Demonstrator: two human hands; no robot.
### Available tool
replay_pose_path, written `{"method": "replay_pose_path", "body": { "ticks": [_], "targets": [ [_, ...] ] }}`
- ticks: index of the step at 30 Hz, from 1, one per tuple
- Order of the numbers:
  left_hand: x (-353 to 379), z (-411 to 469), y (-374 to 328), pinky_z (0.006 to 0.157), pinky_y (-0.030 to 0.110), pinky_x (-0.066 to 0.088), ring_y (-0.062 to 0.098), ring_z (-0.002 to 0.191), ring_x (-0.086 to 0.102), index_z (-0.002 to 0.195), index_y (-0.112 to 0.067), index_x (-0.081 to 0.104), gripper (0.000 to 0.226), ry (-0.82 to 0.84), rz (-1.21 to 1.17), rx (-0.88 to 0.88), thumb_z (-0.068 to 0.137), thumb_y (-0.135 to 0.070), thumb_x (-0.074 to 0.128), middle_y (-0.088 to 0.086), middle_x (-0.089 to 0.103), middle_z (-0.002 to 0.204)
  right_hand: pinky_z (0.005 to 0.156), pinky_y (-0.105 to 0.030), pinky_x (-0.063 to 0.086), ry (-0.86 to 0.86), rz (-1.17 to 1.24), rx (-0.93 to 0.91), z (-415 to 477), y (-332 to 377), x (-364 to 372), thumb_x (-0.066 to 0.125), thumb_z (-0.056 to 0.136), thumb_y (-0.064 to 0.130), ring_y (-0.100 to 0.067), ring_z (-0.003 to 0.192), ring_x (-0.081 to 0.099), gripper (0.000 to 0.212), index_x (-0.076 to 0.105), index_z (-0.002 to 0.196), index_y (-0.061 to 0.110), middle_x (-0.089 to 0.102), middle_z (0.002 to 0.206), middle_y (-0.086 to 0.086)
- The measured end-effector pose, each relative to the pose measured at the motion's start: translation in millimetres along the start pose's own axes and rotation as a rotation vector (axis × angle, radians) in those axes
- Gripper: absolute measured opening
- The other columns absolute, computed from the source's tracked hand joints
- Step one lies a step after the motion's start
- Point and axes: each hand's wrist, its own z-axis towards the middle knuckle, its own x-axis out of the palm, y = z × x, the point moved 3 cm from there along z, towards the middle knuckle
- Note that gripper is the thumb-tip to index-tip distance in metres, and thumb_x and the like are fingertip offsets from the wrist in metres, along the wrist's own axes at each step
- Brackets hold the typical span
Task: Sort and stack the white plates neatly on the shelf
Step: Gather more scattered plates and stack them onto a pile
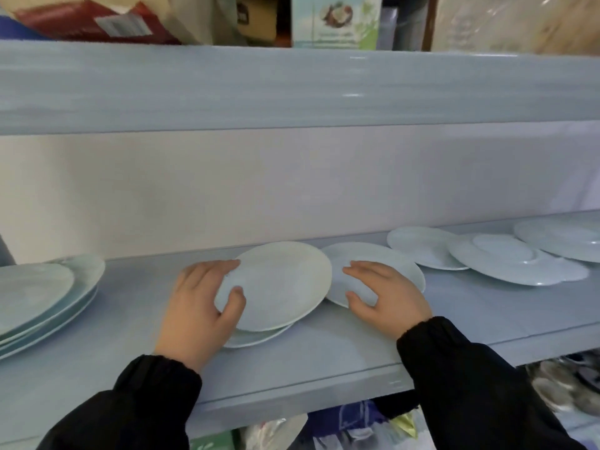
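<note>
Roughly midway, judging by the spread. Left hand with fingers clamped on a small round white ceramic plate, tilted over another mid-shelf. Right hand with fingers spread, resting on the neighbouring white plate. Already piled far left: larger white plates. Still scattered right: loose overlapping plates. Pale blue laminate shelf, cluttered storeroom.

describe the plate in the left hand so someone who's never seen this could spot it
On the pale blue shelf, near its middle, the left hand grips a white plate over a small stack. It alone is tilted up; the neighbouring plate under the right hand lies flat.
</note>
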Motion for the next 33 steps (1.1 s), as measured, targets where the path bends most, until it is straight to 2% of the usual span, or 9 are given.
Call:
{"method": "replay_pose_path", "body": {
  "ticks": [5,11,13,15,18,20,24,28,33],
  "targets": [
    [42.8,-15.3,-74.3,0.106,0.03,0.035,0.026,0.114,0.054,0.117,-0.014,0.068,0.038,-0.034,0.061,0.247,0.085,-0.026,0.052,-0.001,0.066,0.115,0.099,-0.02,0.036,0.021,-0.016,-0.006,-8.6,-47.0,-27.8,0.042,0.078,0.062,-0.004,0.128,0.045,0.059,0.061,0.129,0.037,0.054,0.137,0.015],
    [109.3,-16.2,-145.4,0.103,0.035,0.042,0.028,0.112,0.056,0.12,-0.011,0.066,0.039,0.093,0.127,0.376,0.083,-0.019,0.061,0.003,0.065,0.116,0.104,-0.019,0.029,0.092,0.01,-0.036,-13.9,-118.6,-64.3,0.041,0.077,0.065,-0.006,0.131,0.043,0.064,0.06,0.131,0.035,0.05,0.142,0.012],
    [126.9,-18.1,-159.1,0.102,0.034,0.043,0.024,0.114,0.056,0.126,-0.014,0.063,0.044,0.234,0.134,0.352,0.084,-0.025,0.059,0.001,0.063,0.121,0.104,-0.021,0.029,0.084,0.048,-0.036,-14.1,-137.8,-73.1,0.042,0.078,0.065,-0.006,0.13,0.043,0.062,0.06,0.129,0.036,0.05,0.141,0.013],
    [141.4,-19.4,-167.3,0.11,0.032,0.036,0.02,0.126,0.051,0.138,-0.022,0.054,0.056,0.409,0.185,0.263,0.084,-0.04,0.051,-0.001,0.056,0.135,0.106,-0.023,0.03,0.081,0.119,-0.03,-11.9,-151.2,-78.6,0.047,0.082,0.061,-0.005,0.131,0.042,0.052,0.059,0.128,0.039,0.05,0.141,0.014],
    [159.4,-21.3,-175.7,0.12,0.031,0.012,0.018,0.146,0.023,0.152,-0.03,0.028,0.074,0.586,0.274,0.116,0.085,-0.06,0.034,-0.003,0.029,0.158,0.11,-0.028,0.031,0.069,0.226,-0.036,-9.8,-158.8,-79.0,0.051,0.083,0.056,-0.005,0.133,0.041,0.048,0.059,0.127,0.04,0.049,0.141,0.013],
    [166.5,-20.3,-183.4,0.119,0.033,0.01,0.017,0.149,0.015,0.154,-0.032,0.023,0.072,0.616,0.33,0.077,0.089,-0.061,0.036,-0.004,0.021,0.162,0.111,-0.029,0.031,0.08,0.243,-0.041,-10.7,-159.2,-77.2,0.045,0.08,0.062,-0.002,0.133,0.039,0.055,0.058,0.128,0.039,0.047,0.143,0.015],
    [168.1,-20.6,-198.2,0.115,0.033,0.019,0.013,0.146,0.023,0.149,-0.033,0.032,0.066,0.62,0.368,0.076,0.09,-0.062,0.039,-0.003,0.03,0.159,0.11,-0.028,0.031,0.093,0.27,-0.035,-12.0,-161.0,-74.5,0.045,0.079,0.062,0.0,0.133,0.038,0.057,0.058,0.129,0.039,0.046,0.144,0.016],
    [162.3,-27.8,-212.1,0.114,0.033,0.024,0.01,0.142,0.029,0.146,-0.035,0.035,0.072,0.669,0.361,0.08,0.083,-0.07,0.034,-0.007,0.037,0.154,0.11,-0.026,0.031,0.05,0.337,0.018,-10.5,-162.9,-74.9,0.061,0.086,0.042,-0.002,0.132,0.041,0.041,0.061,0.127,0.034,0.049,0.142,0.012],
    [150.5,-44.1,-227.8,0.1,0.032,0.039,0.013,0.118,0.05,0.13,-0.036,0.05,0.061,0.606,0.32,0.169,0.081,-0.071,0.039,-0.014,0.055,0.127,0.103,-0.016,0.026,0.082,0.367,0.032,-10.8,-162.2,-77.7,0.062,0.09,0.035,0.0,0.13,0.04,0.035,0.064,0.125,0.028,0.051,0.14,0.011]
  ]
}}
